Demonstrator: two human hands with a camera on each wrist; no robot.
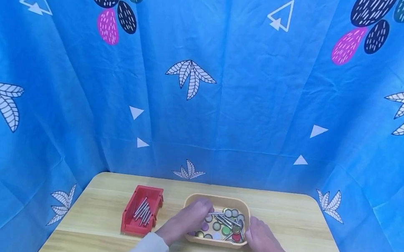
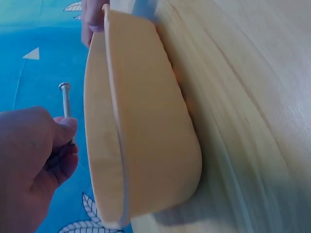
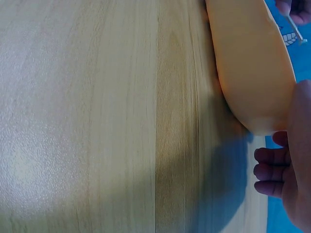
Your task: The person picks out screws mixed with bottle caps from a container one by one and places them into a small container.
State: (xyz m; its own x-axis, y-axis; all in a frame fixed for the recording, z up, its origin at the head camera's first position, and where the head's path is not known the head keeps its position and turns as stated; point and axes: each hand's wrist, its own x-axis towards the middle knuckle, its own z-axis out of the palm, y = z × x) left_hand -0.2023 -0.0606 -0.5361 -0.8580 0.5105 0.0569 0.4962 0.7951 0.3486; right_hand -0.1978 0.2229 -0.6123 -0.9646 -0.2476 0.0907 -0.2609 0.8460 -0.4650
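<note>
Above the beige tray (image 1: 215,243), my left hand (image 1: 195,214) pinches a silver bolt (image 2: 66,101) between thumb and fingers. The bolt's round head points away from the hand, and its lower end is hidden by the fingers. My right hand (image 1: 260,236) grips the tray's right end at the rim; its fingers (image 3: 272,172) curl on the outer side in the right wrist view. Inside the tray lie bottle caps (image 1: 226,231) in green, red, purple and silver, mixed with several more bolts (image 1: 227,221), mostly toward the right side.
Left of the tray stands a red bin (image 1: 130,228) with several metal bolts (image 1: 143,212) heaped in it. Both containers rest on a wooden table (image 1: 288,220). A blue patterned curtain (image 1: 217,123) hangs behind the table and along both sides.
</note>
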